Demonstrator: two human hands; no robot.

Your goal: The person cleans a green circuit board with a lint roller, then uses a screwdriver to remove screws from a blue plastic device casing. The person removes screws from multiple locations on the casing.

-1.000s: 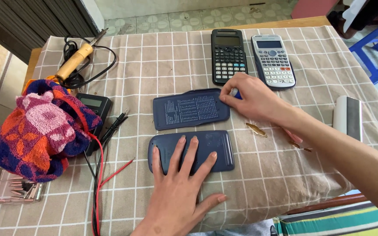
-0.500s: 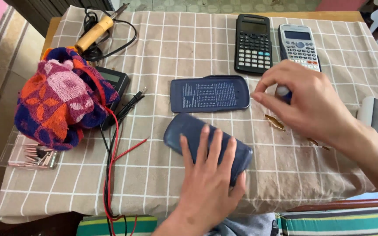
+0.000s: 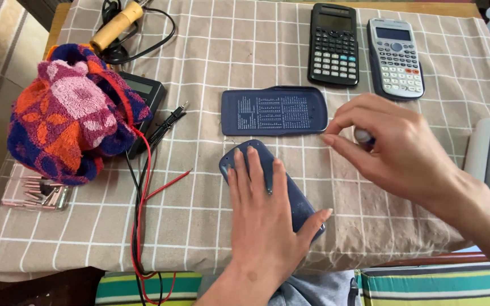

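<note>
A checked beige tablecloth (image 3: pixel 211 68) covers the table, and at its nine o'clock side sits a bunched towel (image 3: pixel 69 113) in orange, pink and dark blue, partly over a dark meter (image 3: pixel 146 93) whose red and black leads (image 3: pixel 143 204) trail toward six o'clock. The left hand (image 3: pixel 265 218) lies flat, palm down, fingers (image 3: pixel 250 170) slightly spread and pointing to twelve o'clock, pressing on a dark blue calculator body (image 3: pixel 293 195) turned face down and skewed so its long axis runs from ten to four o'clock; the case shows on both sides of the fingers and past the thumb at its lower end. At twelve o'clock from that hand, well clear of the fingertips, lies a dark blue slide-on cover (image 3: pixel 273 110) with pale rows of small print on its inner face. The right hand (image 3: pixel 395 150) hovers at three o'clock of the cover, fingers curled together around a small dark-and-pale object (image 3: pixel 364 136) too hidden to identify, the forefinger tip just beside the cover's right edge. Toward one o'clock stand a black calculator (image 3: pixel 334 45) and a silver calculator (image 3: pixel 395 56), side by side, keys up. A wooden-handled soldering iron (image 3: pixel 114 25) lies at eleven o'clock. A clear plastic tray (image 3: pixel 26 195) at eight o'clock holds small metal bits.
</note>
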